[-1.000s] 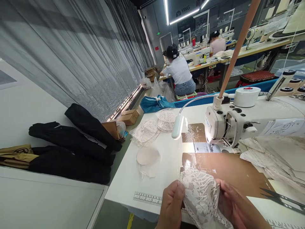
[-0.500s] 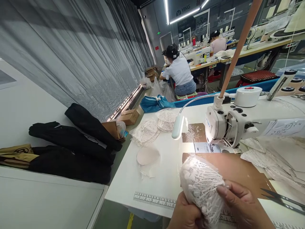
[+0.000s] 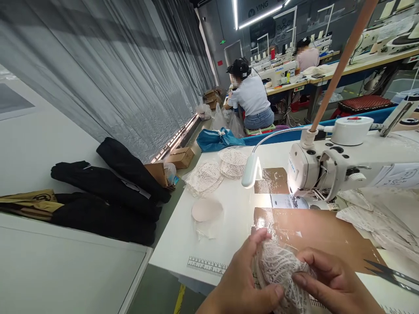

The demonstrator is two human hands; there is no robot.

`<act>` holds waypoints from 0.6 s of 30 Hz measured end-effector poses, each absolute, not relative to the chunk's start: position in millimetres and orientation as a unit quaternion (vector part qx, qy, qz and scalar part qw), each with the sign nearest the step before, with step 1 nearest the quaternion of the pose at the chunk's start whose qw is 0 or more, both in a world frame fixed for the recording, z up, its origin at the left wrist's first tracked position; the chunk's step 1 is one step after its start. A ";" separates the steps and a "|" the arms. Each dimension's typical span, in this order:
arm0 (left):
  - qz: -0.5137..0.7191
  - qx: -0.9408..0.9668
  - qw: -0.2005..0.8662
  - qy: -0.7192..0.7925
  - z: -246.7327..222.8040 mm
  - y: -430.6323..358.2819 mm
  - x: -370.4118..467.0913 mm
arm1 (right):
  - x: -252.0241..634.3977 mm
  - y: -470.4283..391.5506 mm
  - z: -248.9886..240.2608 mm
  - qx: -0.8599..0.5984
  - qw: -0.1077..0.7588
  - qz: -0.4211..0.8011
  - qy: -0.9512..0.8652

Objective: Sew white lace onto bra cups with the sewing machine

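Lace cup (image 3: pixel 278 270) sits bunched between both hands at the near edge of the white sewing table (image 3: pixel 183 248), just over the printed ruler strip (image 3: pixel 206 265). The left hand (image 3: pixel 242 279) wraps its fingers around the cup's left side, thumb pressed into the mesh, while the right hand (image 3: pixel 330 283) pinches the other side with thumb and forefinger closed on the fabric — both hands are clamped on the one piece. Ahead lies a brown cardboard template (image 3: pixel 314 231) under the head of the sewing machine (image 3: pixel 327 165), whose gooseneck lamp (image 3: pixel 250 170) lights the needle area. Scissors (image 3: pixel 389 272) rest at the right edge; more lace cups (image 3: pixel 206 176) and a round foam pad (image 3: pixel 207 209) lie farther left on the table.

Handling this well seems to call for a light, even grip: open lace snags and stretches easily, so the fingers should smooth the layers rather than tug, and keep the edges aligned — a skewed edge would likely show.
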State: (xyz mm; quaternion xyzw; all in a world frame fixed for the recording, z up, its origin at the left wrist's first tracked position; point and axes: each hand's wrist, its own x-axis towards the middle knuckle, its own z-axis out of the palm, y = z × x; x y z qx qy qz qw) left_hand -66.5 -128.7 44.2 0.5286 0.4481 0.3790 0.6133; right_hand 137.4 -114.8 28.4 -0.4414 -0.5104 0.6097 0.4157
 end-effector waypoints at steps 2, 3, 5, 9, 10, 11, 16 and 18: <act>0.365 0.445 0.694 0.433 40.6 -126.5 -59.4 | 139.7 -115.7 29.0 -0.461 0.419 0.599 -0.503; 0.368 0.401 0.723 0.425 35.4 -126.3 -55.8 | 141.7 -115.7 28.3 -0.471 0.427 0.598 -0.488; 0.391 0.337 0.754 0.407 21.8 -127.9 -50.1 | 145.5 -115.3 25.5 -0.482 0.446 0.611 -0.443; 0.453 0.258 0.753 0.402 3.7 -131.7 -54.1 | 148.9 -114.6 19.1 -0.465 0.476 0.661 -0.348; 0.475 0.253 0.738 0.407 4.3 -131.1 -58.9 | 149.0 -114.5 18.4 -0.464 0.472 0.667 -0.343; 0.499 0.265 0.714 0.413 7.2 -129.9 -64.7 | 148.8 -114.4 18.3 -0.467 0.462 0.667 -0.352; 0.460 0.547 0.558 0.422 38.6 -120.4 -83.7 | 141.8 -116.6 23.4 -0.445 0.379 0.631 -0.511; 0.360 0.610 0.559 0.431 46.6 -117.9 -80.0 | 137.9 -117.7 26.1 -0.430 0.351 0.630 -0.544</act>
